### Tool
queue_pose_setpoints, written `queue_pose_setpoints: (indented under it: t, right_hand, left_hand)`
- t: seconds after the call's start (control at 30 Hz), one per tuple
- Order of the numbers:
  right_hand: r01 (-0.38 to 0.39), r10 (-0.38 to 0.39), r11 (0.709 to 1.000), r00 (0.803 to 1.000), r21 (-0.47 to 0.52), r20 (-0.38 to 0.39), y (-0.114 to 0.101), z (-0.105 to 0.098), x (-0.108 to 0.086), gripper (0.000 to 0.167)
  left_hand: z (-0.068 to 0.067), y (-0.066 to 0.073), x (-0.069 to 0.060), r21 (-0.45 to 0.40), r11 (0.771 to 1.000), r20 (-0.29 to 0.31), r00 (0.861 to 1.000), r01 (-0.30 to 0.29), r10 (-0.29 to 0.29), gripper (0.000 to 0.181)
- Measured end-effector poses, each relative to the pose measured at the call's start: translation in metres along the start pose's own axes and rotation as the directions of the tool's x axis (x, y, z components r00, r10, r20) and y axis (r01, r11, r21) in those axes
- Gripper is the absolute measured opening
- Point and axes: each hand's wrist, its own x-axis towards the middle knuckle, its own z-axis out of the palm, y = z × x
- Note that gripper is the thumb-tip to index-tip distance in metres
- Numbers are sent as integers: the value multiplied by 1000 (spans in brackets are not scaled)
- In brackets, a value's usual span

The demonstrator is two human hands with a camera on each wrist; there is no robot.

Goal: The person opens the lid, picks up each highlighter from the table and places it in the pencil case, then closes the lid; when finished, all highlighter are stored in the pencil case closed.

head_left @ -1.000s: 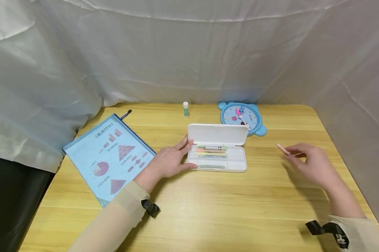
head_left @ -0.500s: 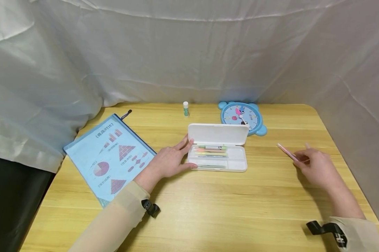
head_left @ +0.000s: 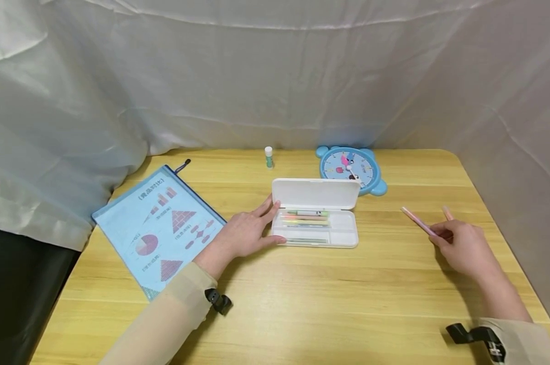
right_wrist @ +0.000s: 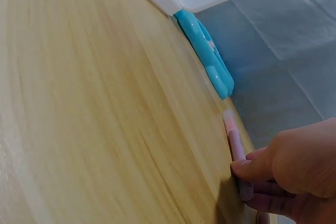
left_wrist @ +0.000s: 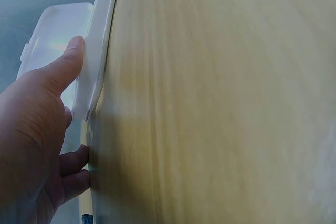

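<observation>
On the table an open white pencil case [head_left: 343, 238] holds several slim pens [head_left: 307, 222] in its left compartments. My left hand [head_left: 245, 233] holds its left end, thumb along the front rim and index finger by the raised lid [head_left: 316, 194]. In the left wrist view, that thumb lies on the case wall [left_wrist: 97, 56] and other fingers bend near the table. Over at the right, my right hand [head_left: 462, 248] pinches a pink pen [head_left: 416, 220] between thumb and fingers, its pale tip pointing to the far left. Another pinkish pen [head_left: 447, 213] shows behind the hand, mostly hidden.
A blue toy clock [head_left: 350, 170] lies behind the case, partly covered by the lid. Farther back stands a glue stick [head_left: 269, 158] with a white cap. A blue zip folder [head_left: 161, 233] lies at the left under my forearm. A pale curtain [head_left: 275, 76] borders the table.
My right hand has moved right along the pink pen, so more of its length shows, and the other pen has come into sight behind the hand. My left hand stays put.
</observation>
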Motion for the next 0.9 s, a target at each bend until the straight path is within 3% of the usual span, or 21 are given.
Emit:
queue_pose_setpoints:
  t: [0.33,0.63,0.9]
  right_hand:
    - [24,-22,999,999,48,-25,-15,-9,1,15]
    - [128,-121,988,989,81,-85,-54,-15,9,13]
    - [265,-260,963,960,40,-108,-93,-11,16,16]
  left_hand:
    - [0,0,0,-8,1000,6,1000,3,-3,97]
    - [-1,1,-1,-14,1000,2,1000,1,-1,97]
    - [-1,0,-1,-7,1000,6,1000,1,-1,97]
